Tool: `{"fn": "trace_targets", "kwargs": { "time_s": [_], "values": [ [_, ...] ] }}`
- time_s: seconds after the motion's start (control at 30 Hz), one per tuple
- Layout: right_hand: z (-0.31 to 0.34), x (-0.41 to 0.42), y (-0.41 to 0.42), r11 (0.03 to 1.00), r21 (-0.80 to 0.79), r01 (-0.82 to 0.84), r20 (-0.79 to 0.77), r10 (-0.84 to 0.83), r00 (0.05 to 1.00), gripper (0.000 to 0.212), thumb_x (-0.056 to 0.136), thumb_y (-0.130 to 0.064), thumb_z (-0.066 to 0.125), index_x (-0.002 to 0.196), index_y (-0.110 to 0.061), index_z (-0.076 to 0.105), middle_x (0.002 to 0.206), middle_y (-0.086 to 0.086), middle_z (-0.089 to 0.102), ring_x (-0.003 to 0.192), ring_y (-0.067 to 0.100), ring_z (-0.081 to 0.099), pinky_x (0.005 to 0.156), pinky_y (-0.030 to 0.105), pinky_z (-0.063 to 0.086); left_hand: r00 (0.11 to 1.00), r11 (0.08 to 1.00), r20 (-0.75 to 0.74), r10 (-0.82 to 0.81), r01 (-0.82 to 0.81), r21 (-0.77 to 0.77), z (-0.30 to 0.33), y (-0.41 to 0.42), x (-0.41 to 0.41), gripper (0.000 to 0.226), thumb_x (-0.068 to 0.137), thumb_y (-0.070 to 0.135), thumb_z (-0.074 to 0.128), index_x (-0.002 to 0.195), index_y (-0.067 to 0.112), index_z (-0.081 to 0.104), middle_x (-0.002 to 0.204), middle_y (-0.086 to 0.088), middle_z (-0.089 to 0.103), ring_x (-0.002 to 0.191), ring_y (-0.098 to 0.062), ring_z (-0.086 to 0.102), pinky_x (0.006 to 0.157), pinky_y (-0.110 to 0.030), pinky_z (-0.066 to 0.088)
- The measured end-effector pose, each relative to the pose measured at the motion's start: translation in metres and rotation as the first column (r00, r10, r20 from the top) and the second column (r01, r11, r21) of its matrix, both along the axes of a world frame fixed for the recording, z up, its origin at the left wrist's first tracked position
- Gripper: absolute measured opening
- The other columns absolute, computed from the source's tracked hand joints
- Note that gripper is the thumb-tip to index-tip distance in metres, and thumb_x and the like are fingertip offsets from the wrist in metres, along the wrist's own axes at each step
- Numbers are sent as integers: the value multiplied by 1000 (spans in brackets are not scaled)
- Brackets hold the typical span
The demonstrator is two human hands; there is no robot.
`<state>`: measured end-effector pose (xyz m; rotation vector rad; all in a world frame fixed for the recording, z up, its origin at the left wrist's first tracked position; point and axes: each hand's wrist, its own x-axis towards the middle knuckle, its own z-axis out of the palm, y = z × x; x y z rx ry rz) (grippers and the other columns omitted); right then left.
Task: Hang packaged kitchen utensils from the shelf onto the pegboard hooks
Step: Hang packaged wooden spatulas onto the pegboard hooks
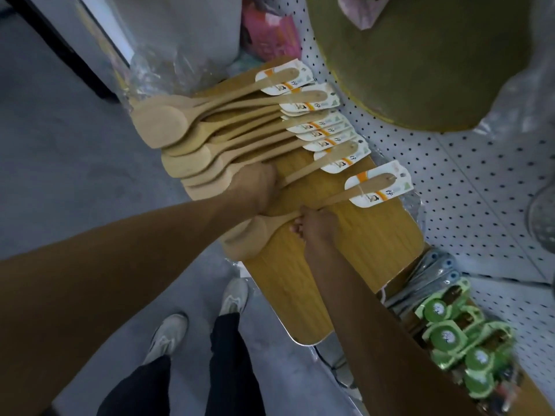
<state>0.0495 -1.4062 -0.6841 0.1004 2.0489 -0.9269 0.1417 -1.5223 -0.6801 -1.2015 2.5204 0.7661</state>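
Several wooden spoons (210, 130) with white and orange card tags lie fanned across wooden boards (369, 235) on the shelf. My left hand (255, 187) rests on the lower spoons of the pile, fingers curled round the handle of one spoon (324, 160). My right hand (315, 223) pinches the handle of a separate wooden spoon (369, 187), whose bowl (249, 235) hangs over the board's front edge. Its card tag (378, 184) points toward the white pegboard (468, 181).
A large round olive-coloured board (420, 61) hangs on the pegboard above. Green-labelled packaged items (450, 334) and grey packaged utensils (426, 274) sit at the right. Clear plastic wrap (156, 73) lies at the far left of the shelf. My feet stand on grey floor (75, 160).
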Motion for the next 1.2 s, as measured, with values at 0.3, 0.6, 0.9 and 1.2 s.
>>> {"fn": "trace_targets", "kwargs": {
  "time_s": [0.3, 0.6, 0.9, 1.2],
  "values": [
    [65, 36, 78, 995, -86, 48, -83, -55, 995, 21, 90, -13, 66, 70, -14, 60, 68, 3, 61, 58, 14, 55, 48, 22, 41, 979, 894, -133, 155, -81, 441, 52, 60, 19, 23, 86, 19, 76, 108, 11, 74, 111, -7, 71, 107, -22, 64, 73, -21, 40],
    [165, 103, 152, 997, -77, -24, -224, 7, 975, 12, 81, -14, 69, 72, -19, 64, 77, 10, 72, 76, 31, 69, 71, 46, 58, 978, 895, -207, -7, 99, 436, 155, 134, 72, 8, 84, 9, 74, 87, 8, 81, 89, -3, 75, 90, -14, 66, 66, -13, 45],
    [254, 172, 242, 971, -225, 84, -265, -144, 953, 18, 78, -30, 68, 67, -16, 65, 58, 1, 63, 51, 13, 60, 55, 39, 47, 948, 891, -233, -216, 289, 351, 250, 212, 109, 28, 71, 44, 83, 52, 28, 70, 41, 22, 54, 53, 2, 51, 49, -14, 34],
    [314, 175, 344, 983, -148, 109, -359, -156, 920, 11, 84, -21, 61, 73, -22, 64, 68, -5, 63, 62, 9, 58, 58, 25, 51, 886, 785, -292, -362, 458, 416, 304, 282, 110, 17, 47, 16, 60, 63, 15, 67, 55, 3, 60, 53, -14, 57, 54, -26, 40]
  ]
}}
